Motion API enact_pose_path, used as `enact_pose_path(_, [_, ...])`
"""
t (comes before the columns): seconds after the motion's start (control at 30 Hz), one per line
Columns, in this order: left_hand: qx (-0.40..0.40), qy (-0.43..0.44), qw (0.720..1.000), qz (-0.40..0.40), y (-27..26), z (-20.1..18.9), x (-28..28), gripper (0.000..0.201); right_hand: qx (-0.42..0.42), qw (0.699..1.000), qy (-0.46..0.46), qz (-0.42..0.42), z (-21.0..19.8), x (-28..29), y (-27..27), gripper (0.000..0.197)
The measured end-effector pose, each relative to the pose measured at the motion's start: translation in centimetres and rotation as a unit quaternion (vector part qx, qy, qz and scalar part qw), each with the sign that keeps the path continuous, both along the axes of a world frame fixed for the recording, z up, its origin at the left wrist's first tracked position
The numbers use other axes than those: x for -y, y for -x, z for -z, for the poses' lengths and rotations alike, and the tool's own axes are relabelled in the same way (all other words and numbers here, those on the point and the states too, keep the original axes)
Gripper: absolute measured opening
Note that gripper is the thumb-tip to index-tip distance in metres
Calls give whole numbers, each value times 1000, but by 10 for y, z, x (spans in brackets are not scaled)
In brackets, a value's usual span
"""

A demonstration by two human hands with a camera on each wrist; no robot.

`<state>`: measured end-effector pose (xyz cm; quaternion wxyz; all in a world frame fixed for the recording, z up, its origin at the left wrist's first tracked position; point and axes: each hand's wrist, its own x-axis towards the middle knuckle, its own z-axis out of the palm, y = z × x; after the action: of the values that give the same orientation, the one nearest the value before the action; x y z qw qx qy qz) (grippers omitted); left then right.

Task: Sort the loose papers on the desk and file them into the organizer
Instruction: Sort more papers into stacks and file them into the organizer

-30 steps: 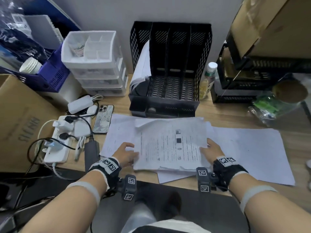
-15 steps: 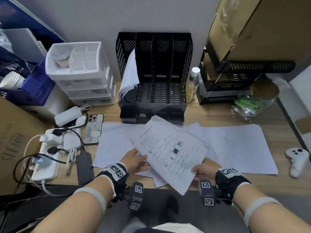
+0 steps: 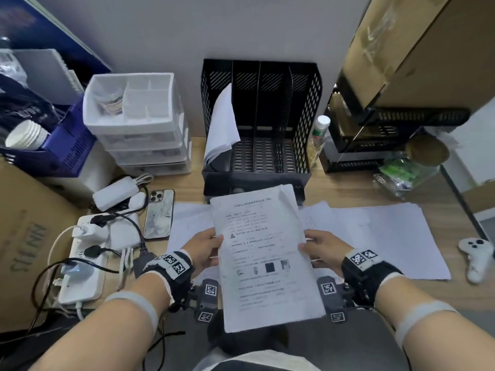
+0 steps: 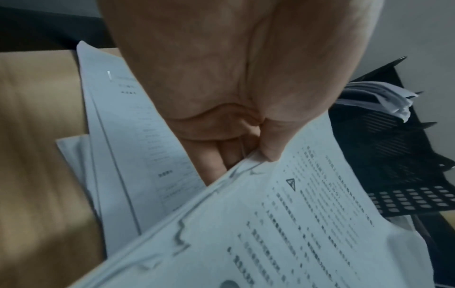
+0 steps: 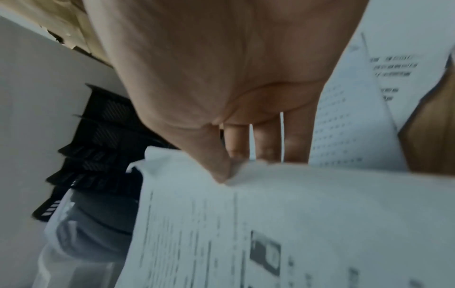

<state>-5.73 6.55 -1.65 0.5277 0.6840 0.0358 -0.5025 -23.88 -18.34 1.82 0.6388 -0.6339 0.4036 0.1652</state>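
I hold a stack of printed papers (image 3: 265, 258) lifted above the desk, long side pointing towards the black mesh organizer (image 3: 305, 108). My left hand (image 3: 207, 246) pinches its left edge, thumb on top, fingers underneath; the left wrist view shows that hand (image 4: 246, 152) pinching the stack (image 4: 283, 224). My right hand (image 3: 318, 247) pinches the right edge the same way, and the right wrist view shows the hand (image 5: 236, 161) on the stack (image 5: 295, 224). The organizer's leftmost slot holds several white sheets (image 3: 221, 124). Its other slots hold nothing. More loose papers (image 3: 388, 234) lie on the desk.
Left of the papers lie a phone (image 3: 158, 214), a power strip with plugs and cables (image 3: 80, 261) and a white drawer unit (image 3: 136, 121). A bottle (image 3: 318, 137) stands right of the organizer. A white game controller (image 3: 478, 257) lies at the desk's right edge. A cardboard box (image 3: 24, 236) stands at left.
The stack lay flat on the desk under both hands. I lifted it and turned it from sideways to lengthwise towards the organizer, both hands pinching its edges.
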Motion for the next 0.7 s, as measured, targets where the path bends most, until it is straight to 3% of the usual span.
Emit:
enact_pose_path(0.17, [-13, 21, 1000, -19, -2, -14, 5, 26, 30, 997, 56, 52, 9, -17, -13, 33])
enact_pose_path(0.37, [-15, 33, 999, 13, 1, -14, 5, 23, 65, 992, 0, 104, 18, -23, -14, 35])
enact_pose_path(0.43, [1, 22, 1000, 16, 2, -10, 3, 23, 65, 995, -5, 82, 19, -27, -16, 34])
enact_pose_path(0.5, [41, -7, 999, 14, 0, -6, -3, 21, 34, 999, 19, 34, 27, -26, -14, 33])
enact_pose_path(0.57, [85, -48, 995, 0, -9, 6, -13, 18, -32, 991, 127, 4, 42, -15, -3, 34])
enact_pose_path(0.63, [107, -85, 990, -26, -32, 43, -29, 19, -148, 952, 265, 28, 55, 4, 17, 46])
enact_pose_path(0.7, [126, -129, 983, -43, -50, 63, -45, 18, -236, 906, 340, 86, 60, 22, 41, 60])
